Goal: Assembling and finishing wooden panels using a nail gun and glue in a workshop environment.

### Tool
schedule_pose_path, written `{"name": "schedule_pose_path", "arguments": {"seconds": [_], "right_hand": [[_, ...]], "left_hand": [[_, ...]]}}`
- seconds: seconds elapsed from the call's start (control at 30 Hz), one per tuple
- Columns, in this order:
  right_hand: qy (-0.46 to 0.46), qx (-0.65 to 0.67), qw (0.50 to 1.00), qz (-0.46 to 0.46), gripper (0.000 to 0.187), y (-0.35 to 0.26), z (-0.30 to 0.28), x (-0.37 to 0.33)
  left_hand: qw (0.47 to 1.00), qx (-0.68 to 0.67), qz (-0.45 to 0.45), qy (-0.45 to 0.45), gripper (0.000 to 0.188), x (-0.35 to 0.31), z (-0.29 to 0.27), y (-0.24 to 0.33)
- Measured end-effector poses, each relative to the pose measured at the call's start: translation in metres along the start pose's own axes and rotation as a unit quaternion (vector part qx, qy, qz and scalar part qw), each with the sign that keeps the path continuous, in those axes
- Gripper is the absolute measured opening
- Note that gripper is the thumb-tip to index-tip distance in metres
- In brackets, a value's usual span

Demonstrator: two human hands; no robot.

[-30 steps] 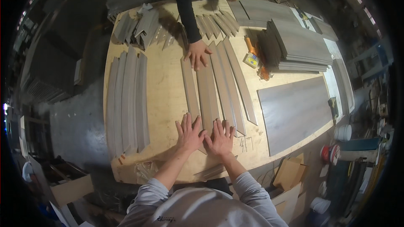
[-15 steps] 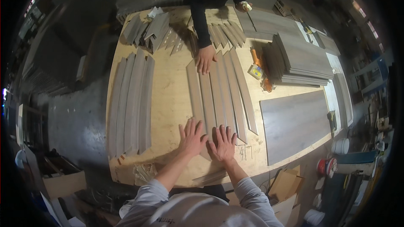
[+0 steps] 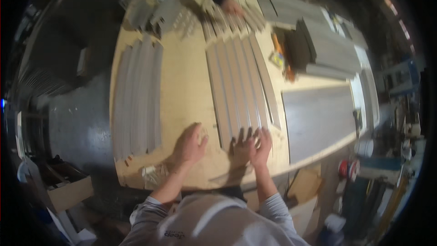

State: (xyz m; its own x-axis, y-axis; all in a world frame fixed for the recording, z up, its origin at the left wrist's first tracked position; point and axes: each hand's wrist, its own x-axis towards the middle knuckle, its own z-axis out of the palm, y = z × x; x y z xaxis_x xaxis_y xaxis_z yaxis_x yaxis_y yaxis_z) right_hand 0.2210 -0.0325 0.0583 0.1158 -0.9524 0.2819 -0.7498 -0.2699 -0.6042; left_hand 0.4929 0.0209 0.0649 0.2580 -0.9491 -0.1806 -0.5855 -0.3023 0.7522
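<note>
Several long brown strips (image 3: 237, 75) with pale edges and angled ends lie side by side on the wooden table (image 3: 184, 77). My right hand (image 3: 261, 148) hovers over their near ends at the right, its fingers bent, slightly blurred and apart. Off the strips' near left corner, my left hand (image 3: 193, 148) is above bare wood with thumb and fingers apart, holding nothing. Across the table, a co-worker's hand (image 3: 232, 7) is at a group of shorter strips (image 3: 223, 23).
Grey strips (image 3: 139, 95) lie along the table's left side. At the right are a stack of grey boards (image 3: 327, 48), a large flat panel (image 3: 318, 120) and an orange-handled tool (image 3: 276, 45). Another pile of grey pieces (image 3: 164, 16) sits at the far left.
Both my hands have lifted off the strips and moved apart, left one leftward, right one rightward. Most strips now lie closer together. The co-worker's hand has moved back to the far strips.
</note>
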Motion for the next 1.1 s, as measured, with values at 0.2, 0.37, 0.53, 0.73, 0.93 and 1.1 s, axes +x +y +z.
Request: {"name": "schedule_pose_path", "arguments": {"seconds": [0.2, 0.37, 0.53, 0.73, 0.93, 1.1], "right_hand": [[0.037, 0.125, 0.924, 0.360, 0.044, 0.030, -0.061, -0.052], [0.002, 0.152, 0.888, 0.434, 0.047, 0.054, -0.063, -0.094], [-0.102, 0.174, 0.869, 0.452, 0.054, 0.025, -0.057, -0.089], [-0.067, 0.228, 0.861, 0.450, 0.050, 0.022, -0.054, -0.093], [0.049, 0.314, 0.799, 0.511, 0.044, 0.039, -0.059, -0.071], [0.245, 0.291, 0.809, 0.448, 0.036, 0.064, -0.098, -0.067]], "left_hand": [[0.983, 0.080, 0.116, -0.119, 0.069, -0.081, 0.010, -0.001], [0.943, 0.147, 0.208, -0.213, 0.078, -0.105, 0.055, 0.039], [0.914, 0.200, 0.236, -0.263, 0.061, -0.104, 0.070, 0.025], [0.939, 0.125, 0.152, -0.283, 0.055, -0.094, 0.021, -0.003], [0.916, 0.182, 0.175, -0.313, 0.054, -0.083, 0.041, 0.022], [0.906, 0.140, 0.304, -0.258, 0.060, -0.073, 0.130, 0.066]]}}
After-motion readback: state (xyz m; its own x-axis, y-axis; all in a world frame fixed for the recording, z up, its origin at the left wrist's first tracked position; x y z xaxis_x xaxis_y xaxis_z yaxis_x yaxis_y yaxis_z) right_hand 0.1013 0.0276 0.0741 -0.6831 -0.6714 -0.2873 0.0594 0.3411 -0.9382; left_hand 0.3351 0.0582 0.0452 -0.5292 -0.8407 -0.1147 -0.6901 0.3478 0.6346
